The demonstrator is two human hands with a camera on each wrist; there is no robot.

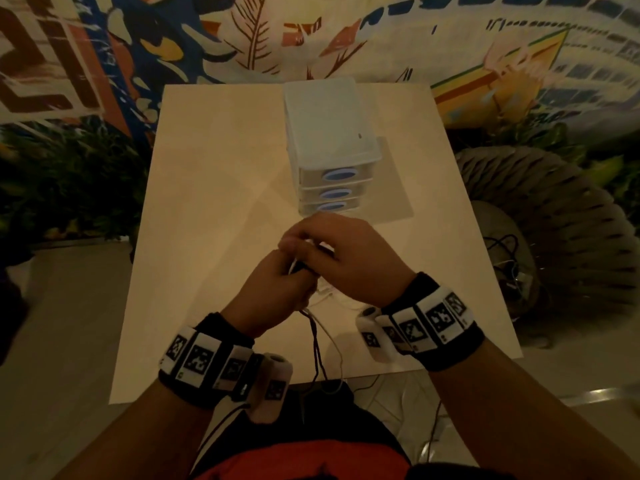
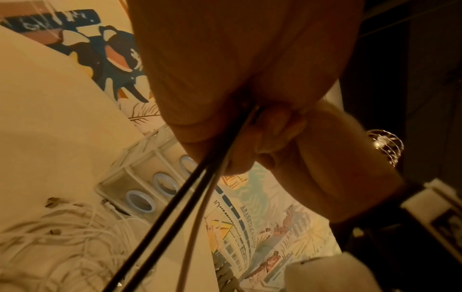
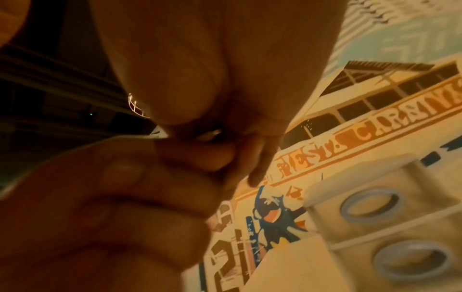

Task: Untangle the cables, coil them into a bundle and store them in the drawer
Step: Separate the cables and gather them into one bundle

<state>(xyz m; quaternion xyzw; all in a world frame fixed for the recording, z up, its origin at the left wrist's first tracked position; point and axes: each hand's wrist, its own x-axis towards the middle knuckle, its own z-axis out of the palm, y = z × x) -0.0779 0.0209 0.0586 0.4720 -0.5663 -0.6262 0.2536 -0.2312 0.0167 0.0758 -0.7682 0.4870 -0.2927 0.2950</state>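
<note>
Both hands meet above the middle of the beige table (image 1: 207,202). My left hand (image 1: 292,271) grips a bunch of thin dark and white cables (image 1: 317,341), which hang from its fist down past the table's front edge. In the left wrist view the dark cables (image 2: 195,187) run out of my left hand (image 2: 252,126). My right hand (image 1: 306,239) curls over the left and pinches the cables at the top; what it holds is mostly hidden in the right wrist view. More white cable (image 2: 62,233) lies tangled on the table below. The white drawer unit (image 1: 329,133) stands just beyond, with its three drawers closed.
Blue oval handles (image 1: 341,175) face me on the drawer fronts. A grey woven seat (image 1: 554,237) carrying some dark wires stands right of the table. A painted wall runs behind and plants stand to the left. Bare tabletop lies left of the hands.
</note>
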